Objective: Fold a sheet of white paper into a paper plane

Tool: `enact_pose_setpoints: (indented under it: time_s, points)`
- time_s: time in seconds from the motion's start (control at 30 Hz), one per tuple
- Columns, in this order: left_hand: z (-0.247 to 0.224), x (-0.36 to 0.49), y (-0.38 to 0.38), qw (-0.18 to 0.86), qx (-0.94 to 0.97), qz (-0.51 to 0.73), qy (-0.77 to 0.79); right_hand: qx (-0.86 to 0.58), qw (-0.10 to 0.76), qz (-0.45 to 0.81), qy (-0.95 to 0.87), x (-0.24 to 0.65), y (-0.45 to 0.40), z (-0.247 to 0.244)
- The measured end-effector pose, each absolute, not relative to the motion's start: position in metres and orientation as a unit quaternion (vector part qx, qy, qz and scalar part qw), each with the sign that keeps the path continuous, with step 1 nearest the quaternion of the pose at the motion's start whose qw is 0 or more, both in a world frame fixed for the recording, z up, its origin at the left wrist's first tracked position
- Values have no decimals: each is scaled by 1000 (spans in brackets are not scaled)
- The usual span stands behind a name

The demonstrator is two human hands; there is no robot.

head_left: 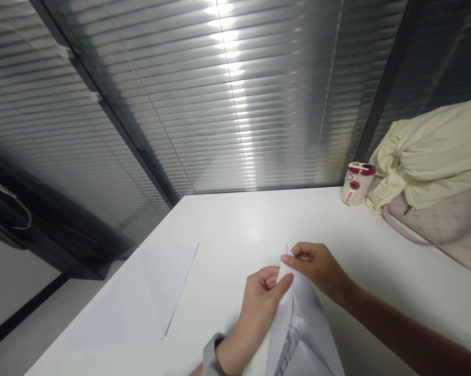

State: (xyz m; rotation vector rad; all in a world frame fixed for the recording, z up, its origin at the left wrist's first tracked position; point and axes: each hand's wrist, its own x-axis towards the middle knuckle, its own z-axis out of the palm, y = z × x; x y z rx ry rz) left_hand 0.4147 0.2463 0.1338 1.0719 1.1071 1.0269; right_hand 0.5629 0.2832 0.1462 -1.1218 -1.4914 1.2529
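two bare hands pinch a folded sheet of white paper (304,334) above a white table (259,224), low in the view. the left hand (255,313), with a grey-strapped watch (210,355) on its wrist, holds the sheet's left side between thumb and bent fingers, just below its narrow top point. the right hand (317,269) reaches in from the lower right, its thumb and forefinger closed on that point. the two hands almost meet, and the paper rises between them in a tapered peak. both grips are clamped on the paper. below them the sheet widens toward the bottom of the view, with creased layers and a grey patch inside the folds.

well to the left of the hands, a second white sheet (153,292) lies flat on the table. at the far corner, a small white and red lidded cup (356,183) stands just beside a bundled pale yellow cloth (427,151), which rests on a pale pink bag (435,230). window blinds (220,94) run behind the table, and a dark object (43,219) shows at the left.
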Motion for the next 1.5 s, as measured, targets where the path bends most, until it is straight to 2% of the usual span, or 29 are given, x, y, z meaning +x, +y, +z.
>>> enact_pose_setpoints:
  time_s: [0.27, 0.77, 1.03, 1.37, 1.5]
  points:
    - [151, 419, 241, 582, 470, 466, 473, -448, 449, 509, -582, 563, 282, 156]
    - [151, 420, 242, 573, 483, 458, 478, -438, 481, 495, -576, 567, 281, 163]
    - [147, 419, 242, 566, 481, 458, 488, -415, 457, 514, -596, 570, 281, 166]
    - [141, 418, 239, 490, 516, 471, 521, -435, 480, 449, -615, 566, 273, 171]
    - [143, 418, 239, 501, 512, 470, 515, -425, 473, 448, -628, 567, 274, 172]
